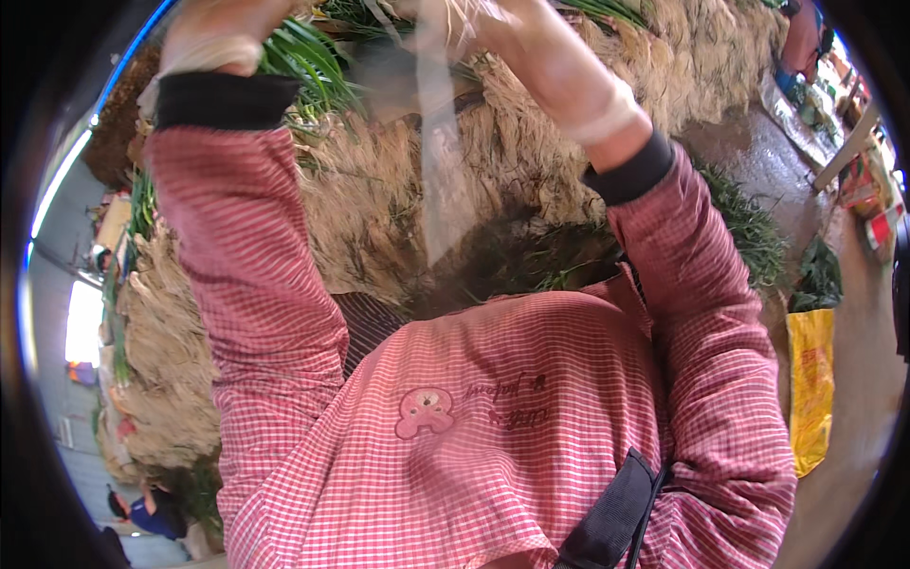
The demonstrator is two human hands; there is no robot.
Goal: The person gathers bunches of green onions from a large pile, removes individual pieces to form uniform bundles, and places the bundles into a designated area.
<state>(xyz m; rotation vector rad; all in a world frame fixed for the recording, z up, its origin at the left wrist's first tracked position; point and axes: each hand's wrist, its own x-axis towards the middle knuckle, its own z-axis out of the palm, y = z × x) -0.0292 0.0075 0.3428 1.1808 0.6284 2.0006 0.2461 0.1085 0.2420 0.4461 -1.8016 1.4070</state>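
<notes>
The person's left hand (223,21) is lying mostly beyond the upper edge, so one cannot tell whether it is gripping anything. Long green leaves (313,68) are showing just right of its wrist. The right hand (477,24) is also meeting the upper edge, blurred, with thin pale strands about its fingers; whether it is open or closed around them one cannot tell. A translucent strip (440,171) is hanging beside the right hand and between the two forearms, its lower end narrowing to a point; its hold at the top is not showing clearly. Both wrists are bearing whitish bands, and the checked sleeves are ending in black cuffs (226,101).

Beneath and beyond the arms, pale fibrous bundles (355,209) are lying in thick rows, with darker, loose greenery (555,256) near the person's body. To the right, a green heap (746,228) is resting on the grey floor (735,156), and a yellow bag (810,394) is lying near it. A co-worker (159,512) in dark blue is appearing at the lower left.
</notes>
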